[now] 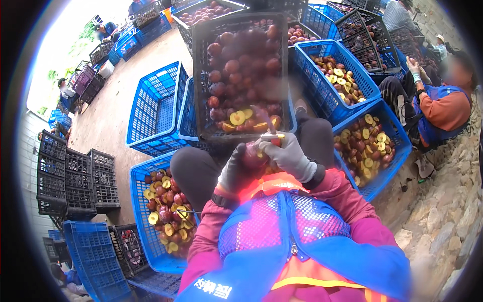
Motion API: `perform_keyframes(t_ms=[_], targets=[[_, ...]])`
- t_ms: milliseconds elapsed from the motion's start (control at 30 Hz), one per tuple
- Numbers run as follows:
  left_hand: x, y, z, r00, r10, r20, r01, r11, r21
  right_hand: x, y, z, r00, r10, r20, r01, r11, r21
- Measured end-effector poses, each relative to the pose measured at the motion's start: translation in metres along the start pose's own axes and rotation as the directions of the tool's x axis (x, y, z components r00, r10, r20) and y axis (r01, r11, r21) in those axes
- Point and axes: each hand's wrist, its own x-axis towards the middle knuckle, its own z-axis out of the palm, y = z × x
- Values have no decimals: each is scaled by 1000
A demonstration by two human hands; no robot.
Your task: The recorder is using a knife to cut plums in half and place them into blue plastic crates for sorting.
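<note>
Gloved and closed, my left hand [234,170] grips a dark red plum [255,156] in front of my lap. My right hand [294,157], in a pale grey glove, is closed round a small knife [273,138] with a red and white handle. Its thin blade points away from me and is blurred. Both hands are close together, the knife just above the plum. Beyond them a black crate [197,85] holds many whole plums, with a few cut yellow halves [237,118] at its near end.
Blue crates of halved plums stand at my left [138,201], right [402,146] and far right [302,50]. An unfilled blue crate [133,118] is beyond my left knee. Black crates [75,176] are stacked farther left. A co-worker [445,108] sits at the right beside rough stones [437,226].
</note>
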Motion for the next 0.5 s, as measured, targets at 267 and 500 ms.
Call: perform_keyframes(t_ms=[267, 500], targets=[[14, -15, -14, 973, 6, -229, 1, 999, 33, 0, 16, -13, 976, -218, -22, 210, 961, -177], [23, -32, -72, 967, 79, -242, -1, 952, 306, -2, 23, -21, 936, -346, 68, 347, 867, -358]])
